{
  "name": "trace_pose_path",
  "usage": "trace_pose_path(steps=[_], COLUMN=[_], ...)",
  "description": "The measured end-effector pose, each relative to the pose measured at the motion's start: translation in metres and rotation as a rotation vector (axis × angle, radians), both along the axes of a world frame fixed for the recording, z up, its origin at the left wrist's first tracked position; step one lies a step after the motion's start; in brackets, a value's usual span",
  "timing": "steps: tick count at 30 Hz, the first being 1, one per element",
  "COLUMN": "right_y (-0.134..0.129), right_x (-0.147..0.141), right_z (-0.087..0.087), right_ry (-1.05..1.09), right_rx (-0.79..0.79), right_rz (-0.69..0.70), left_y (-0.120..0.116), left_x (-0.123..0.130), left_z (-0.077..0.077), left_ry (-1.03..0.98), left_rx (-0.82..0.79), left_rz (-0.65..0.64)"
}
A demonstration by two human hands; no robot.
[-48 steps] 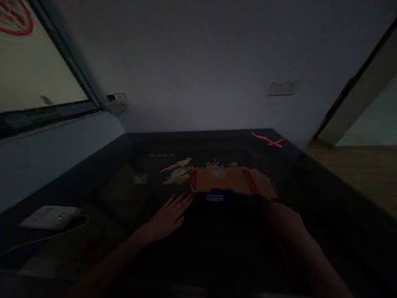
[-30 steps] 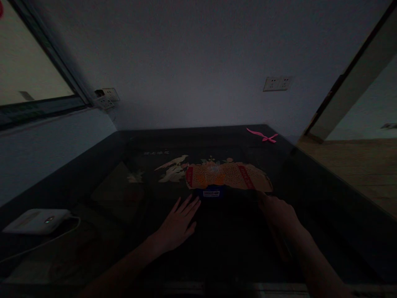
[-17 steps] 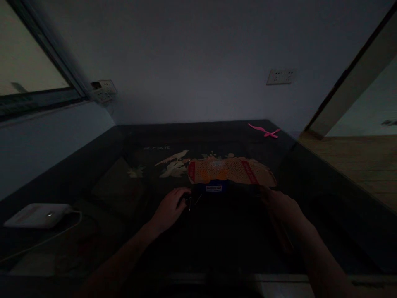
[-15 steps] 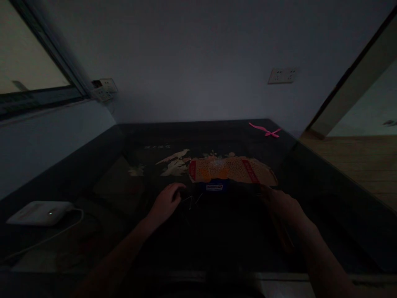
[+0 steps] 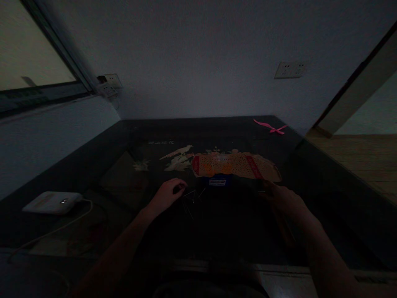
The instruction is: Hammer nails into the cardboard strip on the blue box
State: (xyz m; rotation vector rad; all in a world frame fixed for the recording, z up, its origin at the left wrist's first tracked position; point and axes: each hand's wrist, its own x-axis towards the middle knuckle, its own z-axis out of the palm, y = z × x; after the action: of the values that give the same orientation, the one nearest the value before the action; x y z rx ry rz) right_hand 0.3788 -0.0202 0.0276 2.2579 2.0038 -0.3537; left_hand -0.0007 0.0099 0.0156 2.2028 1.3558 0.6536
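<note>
The picture is very dark. My left hand (image 5: 167,194) rests low over the black table, thumb and forefinger curled toward each other; whether anything is between the tips is hidden. Beside its fingertips lie several thin, shiny metal pins (image 5: 192,200). My right hand (image 5: 283,200) is wrapped around a long brown, wooden-looking handle (image 5: 287,234) that slants toward the table's front edge. Its far end is too dark to make out. Between my hands, a little farther off, sits a small blue box (image 5: 218,180) with a white label.
Behind the blue box lies a tan, dotted package (image 5: 229,164) with red bands. A pink ribbon (image 5: 274,129) is near the back right corner. At left, a white power bank (image 5: 52,202) trails a cable (image 5: 58,227). The black table (image 5: 192,130) meets the wall, which carries sockets (image 5: 290,70).
The whole view has shifted slightly, with the table's contents appearing a little to the right and higher. Both hands stay nearly in place, and my right hand keeps hold of the brown handle.
</note>
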Motion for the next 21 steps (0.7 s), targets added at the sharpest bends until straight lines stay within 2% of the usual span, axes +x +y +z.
trace_pose_path(steps=[4, 11, 21], right_y=[-0.0005, -0.0013, 0.0001], right_x=[-0.0021, -0.001, -0.0001], right_z=[0.0024, 0.0012, 0.0002], right_ry=[-0.012, 0.002, 0.031], right_rx=[-0.016, -0.008, -0.01], right_rz=[-0.009, -0.002, -0.014], left_y=[-0.0029, -0.0036, -0.005], left_x=[0.004, 0.0023, -0.0046], left_z=[-0.0011, -0.0008, 0.0045], left_ry=[0.007, 0.207, 0.305], left_rx=[0.025, 0.062, 0.046], left_rz=[-0.026, 0.061, 0.003])
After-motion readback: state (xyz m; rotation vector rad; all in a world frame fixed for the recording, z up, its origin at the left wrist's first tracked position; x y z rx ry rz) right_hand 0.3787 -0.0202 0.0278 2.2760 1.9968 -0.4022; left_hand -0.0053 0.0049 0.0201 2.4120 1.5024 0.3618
